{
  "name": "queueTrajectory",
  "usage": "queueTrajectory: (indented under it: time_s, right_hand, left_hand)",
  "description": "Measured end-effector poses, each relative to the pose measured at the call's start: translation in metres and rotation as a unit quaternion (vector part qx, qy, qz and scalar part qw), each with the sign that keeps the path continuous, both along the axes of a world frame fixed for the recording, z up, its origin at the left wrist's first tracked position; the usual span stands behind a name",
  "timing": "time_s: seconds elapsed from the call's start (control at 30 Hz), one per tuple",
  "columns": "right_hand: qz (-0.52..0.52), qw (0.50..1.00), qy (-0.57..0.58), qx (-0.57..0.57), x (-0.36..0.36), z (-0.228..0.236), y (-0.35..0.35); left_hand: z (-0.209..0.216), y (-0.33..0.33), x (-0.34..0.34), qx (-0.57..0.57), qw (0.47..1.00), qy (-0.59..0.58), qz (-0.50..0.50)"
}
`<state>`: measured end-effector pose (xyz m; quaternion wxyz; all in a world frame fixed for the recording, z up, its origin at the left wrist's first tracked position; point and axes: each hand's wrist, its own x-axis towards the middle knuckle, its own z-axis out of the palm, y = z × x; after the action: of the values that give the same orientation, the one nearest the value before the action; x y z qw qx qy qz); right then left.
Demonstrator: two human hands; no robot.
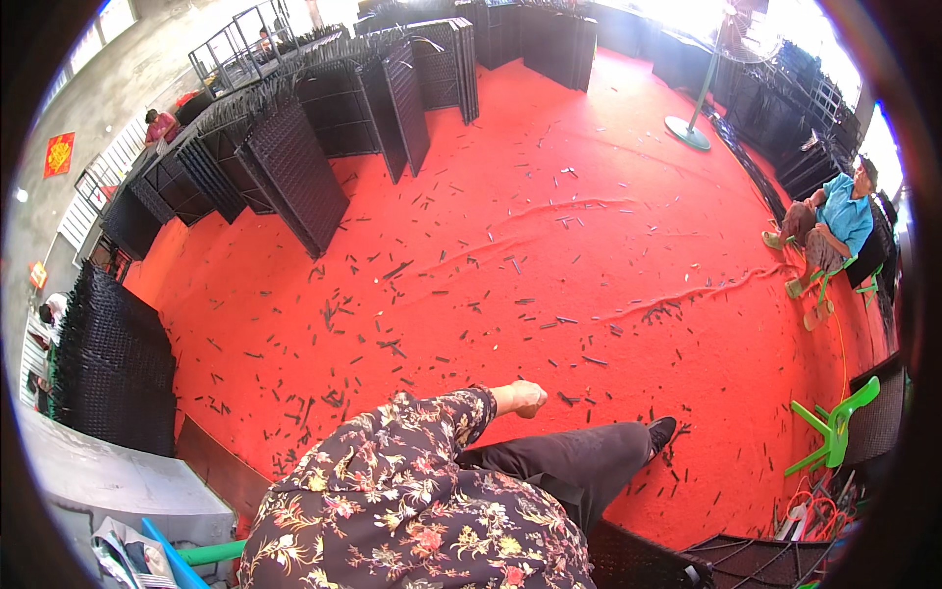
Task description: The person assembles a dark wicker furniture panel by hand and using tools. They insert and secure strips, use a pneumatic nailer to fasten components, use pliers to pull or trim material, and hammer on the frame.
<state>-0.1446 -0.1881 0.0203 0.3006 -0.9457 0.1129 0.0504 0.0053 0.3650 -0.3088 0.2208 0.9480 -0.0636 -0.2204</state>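
My left hand point(527, 398) reaches forward from a floral sleeve point(412, 452) over the red carpet point(589, 255). Its fingers are curled shut and I see nothing in them. Just right of it lie my leg in black trousers point(569, 461) and a black shoe point(662, 430). Several short black strips point(567, 399) lie scattered on the carpet near the hand. My right hand is out of the picture.
Black woven panels point(294, 172) stand in rows at the back left, and another stack point(113, 368) stands at the left. A person in a blue shirt point(842, 216) sits at the right. A green plastic stool point(834, 427), a fan stand point(687, 133) and a grey table point(118, 481) are also here.
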Motion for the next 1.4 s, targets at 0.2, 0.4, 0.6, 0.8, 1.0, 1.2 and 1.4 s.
queueTrajectory:
  time_s: [0.2,0.4,0.6,0.8,1.0,1.2,1.4]
  right_hand:
    - [0.005,0.999,-0.036,0.008,0.007,0.0,0.019]
    - [0.036,0.998,-0.05,0.014,0.014,0.014,0.05]
    - [0.02,0.996,-0.085,-0.011,0.0,0.014,0.057]
    - [0.04,0.972,-0.213,-0.092,-0.009,-0.009,0.06]
    - [-0.005,0.969,-0.245,-0.025,0.006,-0.033,0.075]
    - [-0.095,0.939,-0.297,0.143,0.007,-0.013,0.098]
    - [-0.077,0.889,-0.376,0.249,0.004,-0.028,0.114]
  left_hand:
    - [0.028,-0.007,0.004,0.026,0.999,-0.009,-0.029]
    - [0.037,-0.018,0.015,0.016,0.997,-0.063,-0.051]
    - [0.017,-0.019,0.029,-0.025,0.984,-0.171,-0.042]
    - [0.148,-0.104,0.039,-0.155,0.934,-0.247,-0.208]
    - [0.193,-0.191,-0.045,-0.37,0.735,-0.192,-0.535]
    - [0.269,-0.267,-0.088,-0.397,0.57,-0.296,-0.656]
    - [0.308,-0.291,-0.063,-0.41,0.533,-0.482,-0.561]
